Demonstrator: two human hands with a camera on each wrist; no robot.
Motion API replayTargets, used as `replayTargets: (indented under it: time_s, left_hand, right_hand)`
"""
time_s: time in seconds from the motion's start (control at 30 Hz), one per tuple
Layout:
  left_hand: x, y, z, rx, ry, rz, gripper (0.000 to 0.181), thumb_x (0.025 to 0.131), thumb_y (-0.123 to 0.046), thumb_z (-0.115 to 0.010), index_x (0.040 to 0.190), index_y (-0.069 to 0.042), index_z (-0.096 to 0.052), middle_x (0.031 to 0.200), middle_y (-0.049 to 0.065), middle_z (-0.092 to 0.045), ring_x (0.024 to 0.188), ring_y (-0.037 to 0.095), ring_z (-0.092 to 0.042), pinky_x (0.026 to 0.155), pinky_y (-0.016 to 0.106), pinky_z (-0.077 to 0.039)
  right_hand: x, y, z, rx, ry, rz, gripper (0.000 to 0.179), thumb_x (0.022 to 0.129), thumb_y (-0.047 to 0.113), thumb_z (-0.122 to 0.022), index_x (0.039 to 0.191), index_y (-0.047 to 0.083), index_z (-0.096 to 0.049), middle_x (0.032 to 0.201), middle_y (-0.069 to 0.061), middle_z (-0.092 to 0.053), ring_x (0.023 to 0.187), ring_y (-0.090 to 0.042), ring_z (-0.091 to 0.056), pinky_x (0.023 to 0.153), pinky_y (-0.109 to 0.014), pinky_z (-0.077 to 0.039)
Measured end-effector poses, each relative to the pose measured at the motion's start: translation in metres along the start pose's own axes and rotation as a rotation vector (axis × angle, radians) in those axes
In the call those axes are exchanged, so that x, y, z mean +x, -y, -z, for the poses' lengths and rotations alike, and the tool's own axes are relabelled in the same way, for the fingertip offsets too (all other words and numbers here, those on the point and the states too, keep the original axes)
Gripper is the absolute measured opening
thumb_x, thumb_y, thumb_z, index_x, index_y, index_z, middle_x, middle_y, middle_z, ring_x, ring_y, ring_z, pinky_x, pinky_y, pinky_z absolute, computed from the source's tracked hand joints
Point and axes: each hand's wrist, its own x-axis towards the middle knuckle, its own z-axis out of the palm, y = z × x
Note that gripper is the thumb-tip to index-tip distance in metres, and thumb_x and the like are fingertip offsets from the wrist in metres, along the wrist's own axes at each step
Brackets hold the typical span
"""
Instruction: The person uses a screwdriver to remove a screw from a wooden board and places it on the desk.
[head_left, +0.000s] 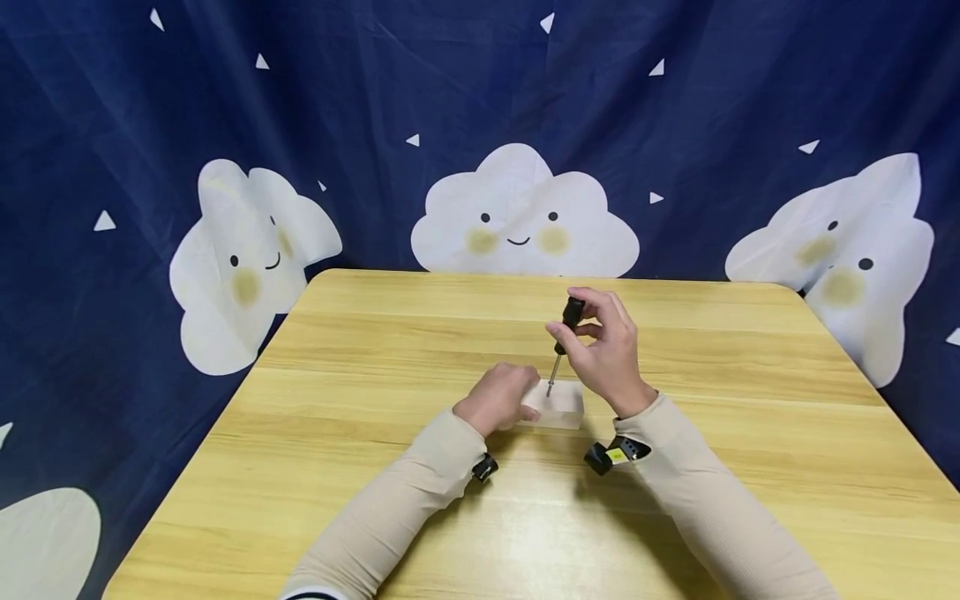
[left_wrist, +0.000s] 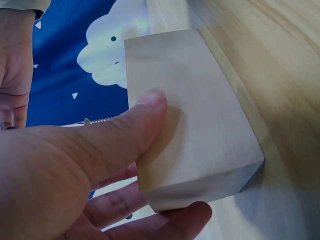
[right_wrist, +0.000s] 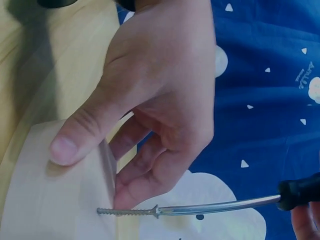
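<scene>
A pale wooden block point(head_left: 567, 407) lies on the table, its left end gripped by my left hand point(head_left: 498, 398). In the left wrist view the thumb presses one side face of the block point(left_wrist: 200, 110), and other fingers reach around its end. My right hand point(head_left: 611, 354) holds a screwdriver point(head_left: 572, 313) by its black handle, thumb and fingers around it, the shaft tilted down to the block. At the shaft's tip, in the right wrist view, a threaded screw point(right_wrist: 129, 212) stands out of the block's upper face. Most of its thread shows above the wood.
The light wood-grain table point(head_left: 315, 417) spreads around both hands. Beyond its far edge hangs a dark blue curtain point(head_left: 360, 100) with white clouds and small triangles. A dark device with a yellow label point(head_left: 617, 455) sits at the right wrist, and another dark device point(head_left: 485, 467) at the left wrist.
</scene>
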Motion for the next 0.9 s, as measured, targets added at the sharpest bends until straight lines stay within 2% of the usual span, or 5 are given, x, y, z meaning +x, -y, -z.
replayTargets:
  time_s: [0.13,0.27,0.53,0.8,0.9]
  left_hand:
    - [-0.001,-0.001,0.000,-0.010,0.005,0.014,0.035,0.075,-0.030,-0.083,0.097,-0.011,-0.064,0.082,-0.003,-0.061,0.076,0.014,-0.055,0.069,0.025,-0.047]
    - [-0.001,-0.001,0.000,-0.002,0.012,0.027,0.048,0.075,-0.031,-0.082,0.114,-0.008,-0.066,0.106,0.002,-0.068,0.094,0.018,-0.062,0.084,0.027,-0.050]
    - [0.000,-0.001,0.000,0.004,0.004,0.014,0.035,0.075,-0.031,-0.082,0.097,-0.011,-0.065,0.081,-0.004,-0.060,0.076,0.014,-0.054,0.069,0.026,-0.047]
    - [-0.001,-0.002,-0.001,0.024,0.001,0.016,0.048,0.076,-0.031,-0.082,0.114,-0.008,-0.066,0.109,0.003,-0.068,0.098,0.020,-0.063,0.088,0.029,-0.050]
    - [-0.001,-0.003,0.000,0.019,0.002,0.020,0.046,0.076,-0.031,-0.082,0.112,-0.008,-0.066,0.105,0.002,-0.068,0.095,0.019,-0.062,0.086,0.028,-0.050]
  right_hand:
    - [0.009,0.023,0.005,-0.023,0.017,0.013,0.043,0.072,-0.025,-0.069,0.111,-0.017,-0.053,0.087,-0.028,-0.056,0.071,-0.036,-0.061,0.062,-0.016,-0.053]
    - [0.010,0.022,0.007,-0.013,0.038,0.023,0.040,0.075,-0.025,-0.063,0.113,-0.017,-0.052,0.091,-0.028,-0.060,0.072,-0.037,-0.064,0.063,-0.016,-0.053]
    - [0.010,0.025,0.008,-0.061,-0.009,-0.002,0.046,0.067,-0.019,-0.078,0.108,-0.017,-0.058,0.085,-0.027,-0.053,0.072,-0.035,-0.059,0.058,-0.020,-0.054]
    - [0.010,0.023,0.010,0.071,0.114,-0.015,0.045,0.078,-0.027,-0.061,0.121,-0.021,-0.048,0.094,-0.033,-0.060,0.075,-0.040,-0.066,0.067,-0.020,-0.055]
    - [0.010,0.024,0.011,0.033,0.104,-0.023,0.046,0.076,-0.024,-0.065,0.120,-0.020,-0.049,0.092,-0.032,-0.059,0.075,-0.039,-0.064,0.065,-0.022,-0.056]
